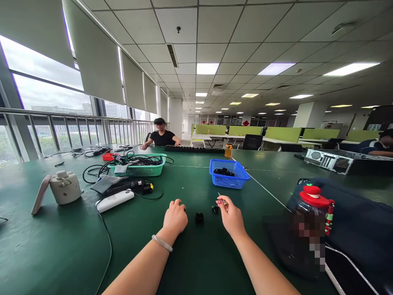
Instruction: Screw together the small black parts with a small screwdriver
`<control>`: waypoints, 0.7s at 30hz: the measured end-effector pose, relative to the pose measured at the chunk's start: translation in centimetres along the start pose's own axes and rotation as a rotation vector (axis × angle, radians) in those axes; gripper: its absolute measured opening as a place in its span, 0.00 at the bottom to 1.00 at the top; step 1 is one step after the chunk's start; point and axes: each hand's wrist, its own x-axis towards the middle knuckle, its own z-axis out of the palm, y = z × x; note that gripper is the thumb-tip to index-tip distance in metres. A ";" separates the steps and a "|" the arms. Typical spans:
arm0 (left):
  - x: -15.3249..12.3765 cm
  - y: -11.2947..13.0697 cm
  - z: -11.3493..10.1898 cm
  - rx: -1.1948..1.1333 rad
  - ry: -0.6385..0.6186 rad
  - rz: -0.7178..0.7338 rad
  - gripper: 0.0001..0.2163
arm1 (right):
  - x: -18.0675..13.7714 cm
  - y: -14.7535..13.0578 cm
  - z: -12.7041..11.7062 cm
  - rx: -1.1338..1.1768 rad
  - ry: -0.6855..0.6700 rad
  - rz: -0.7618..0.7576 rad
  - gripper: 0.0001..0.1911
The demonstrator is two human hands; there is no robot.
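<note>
A person at a green worktop (61, 254) pinches a thin tool (221, 198) between the thumb and fingertips of the right grip (231, 216). That grip is closed on the tool and holds nothing else.

The left grip (175, 217) rests on the worktop with its fingers curled under, and nothing shows in it. A small black part (199, 218) sits between the two grips, touching neither. A smaller black piece (215, 209) lies just left of the right grip's fingertips, close below the tool.

Beyond the right grip stands a blue basket (229, 182) holding more dark parts, with an orange can (228, 150) farther off. Beyond and left of the left grip lie a white device (115, 200), a green basket (144, 170) of cables and a beige pot (65, 187). A bottle (313, 213) with a red lid stands well to the right of the right grip. A co-worker (161, 137) sits at the far end.

Work this fine would probably go best with the right wrist planted on the worktop. The left grip could pin the black piece so it cannot skate on the smooth surface, and the tool is best held low, near its tip.

No brand or writing can be read. The can's label is too small, the red signs far back are unclear, and the bottle's front is blurred.
</note>
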 end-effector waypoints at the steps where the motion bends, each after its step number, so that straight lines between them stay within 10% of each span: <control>1: 0.0 0.0 0.0 0.013 -0.015 -0.017 0.17 | 0.0 0.1 0.1 -0.055 -0.025 -0.013 0.14; 21: -1.2 1.7 -0.2 -0.003 -0.034 0.151 0.23 | -0.8 0.9 2.4 -0.120 -0.409 -0.091 0.10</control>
